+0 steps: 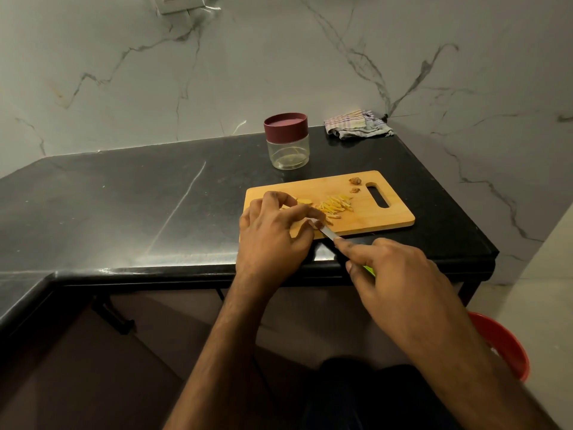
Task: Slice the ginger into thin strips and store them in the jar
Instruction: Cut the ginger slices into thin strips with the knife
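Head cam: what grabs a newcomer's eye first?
The two hands over the wooden cutting board near the counter's front edge: the left hand holds ginger, the right hand grips a knife. Yellow ginger strips lie mid-board. Behind it stands the lidded jar.

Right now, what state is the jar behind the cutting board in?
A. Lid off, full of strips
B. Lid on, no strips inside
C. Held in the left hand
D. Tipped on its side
B: the jar stands upright with its maroon lid on, and its clear body shows no strips.
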